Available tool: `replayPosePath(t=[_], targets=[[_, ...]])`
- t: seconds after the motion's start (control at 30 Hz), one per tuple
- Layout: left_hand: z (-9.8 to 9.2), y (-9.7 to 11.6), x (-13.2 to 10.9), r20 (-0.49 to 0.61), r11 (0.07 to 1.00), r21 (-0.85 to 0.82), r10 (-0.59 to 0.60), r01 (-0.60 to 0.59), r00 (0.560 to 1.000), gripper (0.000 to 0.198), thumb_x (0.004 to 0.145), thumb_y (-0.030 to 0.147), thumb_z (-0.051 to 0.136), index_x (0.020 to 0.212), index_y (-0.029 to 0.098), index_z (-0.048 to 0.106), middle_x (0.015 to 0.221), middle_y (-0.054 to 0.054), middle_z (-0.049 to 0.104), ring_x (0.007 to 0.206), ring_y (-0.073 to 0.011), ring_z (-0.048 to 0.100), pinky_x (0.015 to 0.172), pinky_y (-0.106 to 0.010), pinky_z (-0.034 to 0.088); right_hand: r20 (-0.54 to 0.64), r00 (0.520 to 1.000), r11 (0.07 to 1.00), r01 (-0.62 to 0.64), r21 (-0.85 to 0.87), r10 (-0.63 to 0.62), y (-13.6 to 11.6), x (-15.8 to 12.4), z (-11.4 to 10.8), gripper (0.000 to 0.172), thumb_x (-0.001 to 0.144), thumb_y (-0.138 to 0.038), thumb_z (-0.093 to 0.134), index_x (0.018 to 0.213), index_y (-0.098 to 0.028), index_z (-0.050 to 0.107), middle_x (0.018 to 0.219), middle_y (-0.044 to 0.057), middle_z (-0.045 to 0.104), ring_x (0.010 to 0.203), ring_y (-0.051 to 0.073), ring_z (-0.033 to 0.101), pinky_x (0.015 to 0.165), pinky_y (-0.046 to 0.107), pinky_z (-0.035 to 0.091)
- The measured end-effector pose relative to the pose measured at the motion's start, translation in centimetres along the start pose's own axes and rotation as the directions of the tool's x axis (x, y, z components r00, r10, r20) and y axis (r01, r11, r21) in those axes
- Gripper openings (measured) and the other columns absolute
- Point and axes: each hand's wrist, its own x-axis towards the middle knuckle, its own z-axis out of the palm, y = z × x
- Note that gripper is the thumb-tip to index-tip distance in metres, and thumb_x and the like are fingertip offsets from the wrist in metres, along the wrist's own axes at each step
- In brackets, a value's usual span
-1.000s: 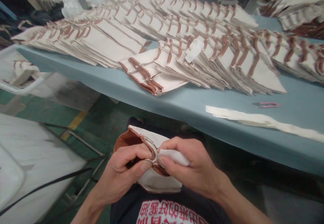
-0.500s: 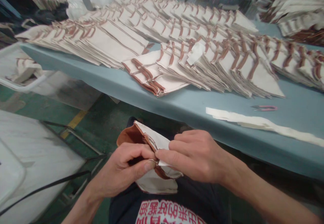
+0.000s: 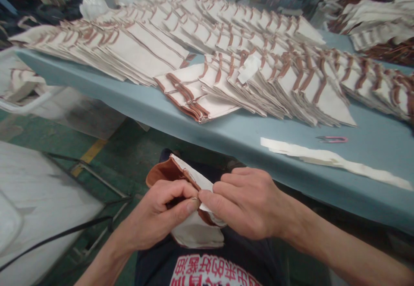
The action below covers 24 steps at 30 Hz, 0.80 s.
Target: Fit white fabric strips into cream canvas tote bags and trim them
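Note:
A cream fabric pouch point(image 3: 194, 233) with brown trim rests on my lap, below the table's front edge. My left hand point(image 3: 158, 217) pinches its brown-edged opening between thumb and fingers. Right against it, my right hand point(image 3: 246, 202) is closed on the same pouch, fingertips pressed at the opening. The two hands touch at their fingertips. Much of the pouch is hidden under my hands.
The blue table point(image 3: 226, 135) carries long overlapping rows of cream pieces with brown straps point(image 3: 226, 70). A white fabric strip point(image 3: 323, 158) and pink thread snips point(image 3: 333, 139) lie near the front right. A white bin point(image 3: 29, 92) stands on the green floor at left.
My right hand has slid left over the white piece it held, covering it. The pouch is folded more tightly between both hands. The view has shifted slightly.

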Motion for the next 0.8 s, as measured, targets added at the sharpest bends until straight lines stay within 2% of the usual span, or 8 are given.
replayPosePath(t=[0.13,0.23,0.3,0.4,0.47,0.53,0.63,0.8], targets=[[0.1,0.1,0.3,0.000,0.994,0.103,-0.020,0.020,1.000,0.022,0.094,0.015,0.057,0.074,0.016,0.066,0.066,0.005,0.062,0.059,-0.0071,0.054,0.056,-0.014,0.040,0.025,0.999,0.999,-0.034,-0.027,0.035,-0.5,-0.1,0.2,0.044,0.107,-0.011,0.043,0.068,-0.019,0.062,0.057,-0.003,0.056,0.051,0.014,0.043,0.051,0.032,0.029],[1.2,0.4,0.3,0.016,0.987,0.148,-0.069,0.066,0.997,0.023,0.091,0.014,0.054,0.068,0.016,0.059,0.061,0.006,0.053,0.054,-0.0067,0.045,0.051,-0.016,0.034,0.020,0.999,0.998,-0.038,-0.052,0.039,-0.2,-0.2,0.2,0.046,0.106,-0.012,0.043,0.064,-0.020,0.058,0.054,-0.004,0.053,0.049,0.014,0.043,0.052,0.032,0.029],[2.4,0.6,0.1,0.123,0.990,0.124,-0.081,0.065,0.989,0.022,0.083,0.008,0.053,0.063,0.017,0.055,0.057,0.008,0.046,0.050,-0.0058,0.040,0.049,-0.017,0.029,-0.003,0.998,0.995,-0.059,-0.076,0.059,0.7,-0.3,0.0,0.043,0.105,-0.013,0.045,0.065,-0.020,0.059,0.054,-0.003,0.057,0.050,0.013,0.047,0.053,0.032,0.031],[4.1,0.7,-0.6,0.295,0.998,0.022,-0.055,0.051,0.954,0.019,0.075,0.004,0.054,0.060,0.016,0.053,0.054,0.008,0.047,0.049,-0.0051,0.039,0.050,-0.018,0.026,-0.069,0.969,0.971,-0.238,-0.027,0.235,2.7,-0.3,-0.6,0.026,0.098,-0.013,0.053,0.078,-0.018,0.067,0.065,-0.001,0.070,0.056,0.013,0.059,0.056,0.027,0.037],[4.3,0.5,-1.0,0.225,0.994,-0.063,-0.077,0.094,0.971,0.018,0.084,0.011,0.057,0.067,0.016,0.059,0.061,0.004,0.059,0.053,-0.0071,0.046,0.052,-0.018,0.031,-0.067,0.925,0.922,-0.364,0.133,0.375,3.5,-0.4,-1.2,0.016,0.097,-0.014,0.057,0.088,-0.017,0.069,0.071,-0.001,0.074,0.059,0.011,0.063,0.059,0.023,0.042],[3.8,0.3,-1.2,0.179,0.980,-0.161,-0.087,0.116,0.980,0.022,0.094,0.022,0.059,0.073,0.015,0.064,0.069,-0.001,0.068,0.058,-0.0094,0.053,0.054,-0.018,0.037,-0.035,0.903,0.863,-0.398,0.311,0.429,3.3,-0.5,-1.5,0.013,0.098,-0.015,0.058,0.092,-0.017,0.070,0.075,-0.001,0.076,0.060,0.010,0.065,0.061,0.020,0.045],[2.6,0.2,-1.3,0.165,0.967,-0.237,-0.057,0.096,0.985,0.038,0.101,0.041,0.061,0.074,0.014,0.065,0.070,-0.002,0.069,0.058,-0.0096,0.053,0.054,-0.016,0.040,-0.019,0.916,0.813,-0.345,0.469,0.400,1.6,-1.1,-1.1,0.013,0.098,-0.013,0.058,0.093,-0.018,0.069,0.080,0.001,0.079,0.065,0.010,0.070,0.064,0.019,0.049],[1.5,0.4,-1.2,0.087,0.991,-0.125,-0.038,0.048,0.996,0.056,0.100,0.062,0.056,0.076,0.013,0.069,0.069,-0.004,0.070,0.060,-0.0110,0.059,0.057,-0.016,0.045,-0.028,0.950,0.780,-0.237,0.579,0.310,-1.0,-1.9,0.1,0.015,0.093,-0.008,0.058,0.098,-0.018,0.069,0.082,0.002,0.080,0.065,0.011,0.072,0.063,0.019,0.051]])
